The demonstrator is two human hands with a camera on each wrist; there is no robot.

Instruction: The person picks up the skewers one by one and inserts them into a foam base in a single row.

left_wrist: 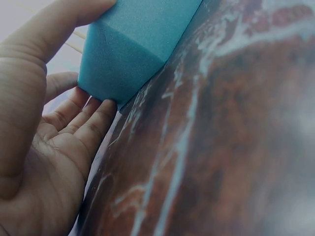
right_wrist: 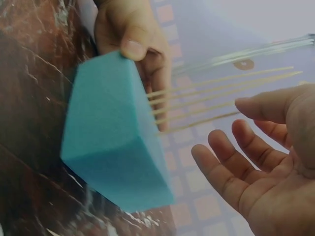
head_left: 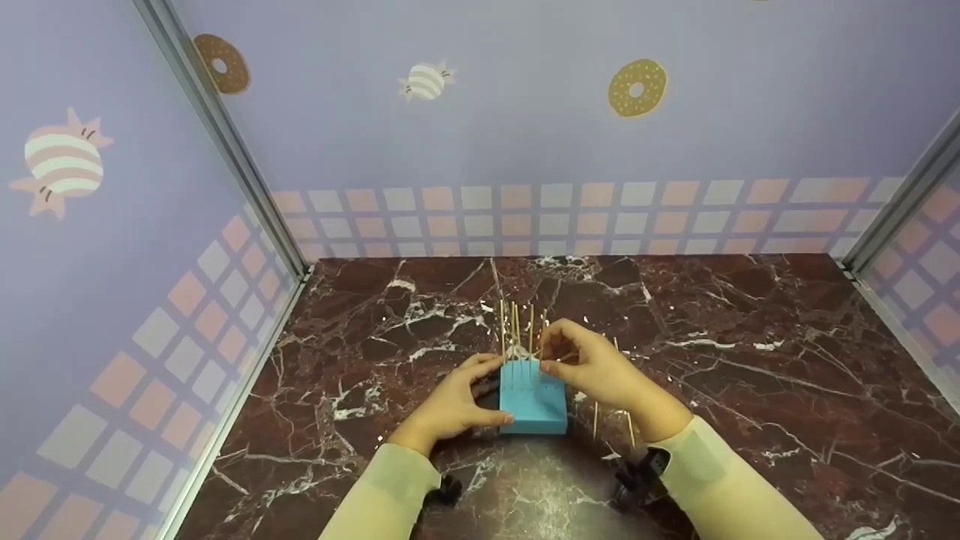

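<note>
A light-blue foam block (head_left: 534, 409) lies on the marbled table, with several thin bamboo skewers (head_left: 516, 330) upright in a row along its far part. My left hand (head_left: 455, 405) holds the block's left side, thumb at the near corner and fingers farther back; the left wrist view shows fingertips (left_wrist: 109, 105) against the foam. At the right end of the row, my right hand (head_left: 600, 367) pinches a skewer (right_wrist: 206, 120) between thumb and index finger. That skewer's lower end meets the foam; the right wrist view shows the other fingers loosely bent.
Loose skewers (head_left: 631, 429) lie on the table (head_left: 750, 390) to the right, partly hidden under the right hand and forearm. Patterned panels (head_left: 525, 135) stand at the back and both sides. A dark wrist device (head_left: 637, 476) sits at the right cuff.
</note>
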